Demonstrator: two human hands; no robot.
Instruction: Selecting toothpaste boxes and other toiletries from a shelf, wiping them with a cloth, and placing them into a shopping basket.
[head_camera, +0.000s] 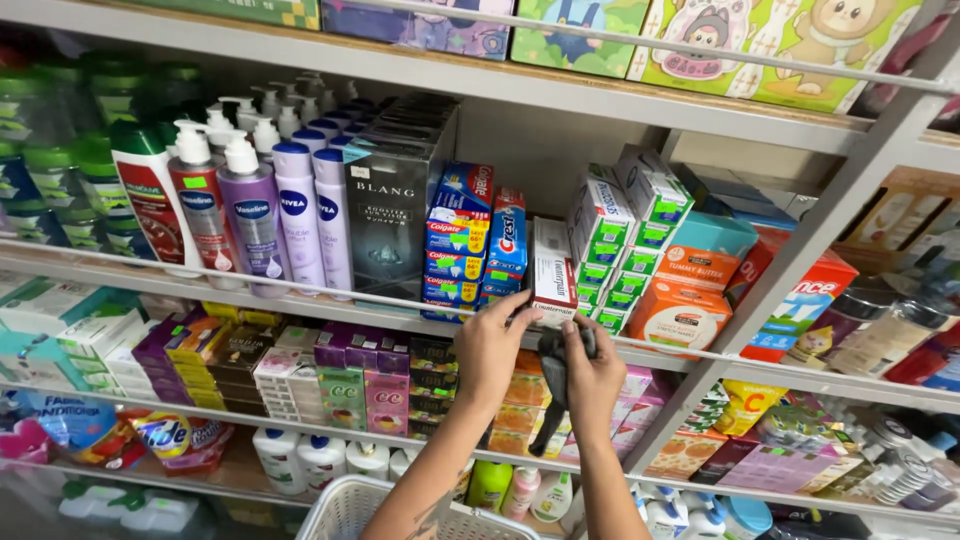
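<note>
Partly cut off at bottom centre: white basket (345, 510). Just above, left hand (490, 350) fingertips touching white-and-red carton (552, 275) at frame centre. Right hand (592, 375) clamped on dark grey cloth (553, 372), cloth's upper part hidden behind fingers. Left of carton: stacked red-and-blue toothpaste boxes (457, 245). Right: green-and-white boxes (605, 250), orange tub box (678, 315).

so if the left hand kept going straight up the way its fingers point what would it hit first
Most likely the white and red toothpaste box standing on the shelf: the left hand already has its fingertips at that box's lower edge. The blue and red boxes stand just to its left. Depth is hard to judge from this view.
</note>
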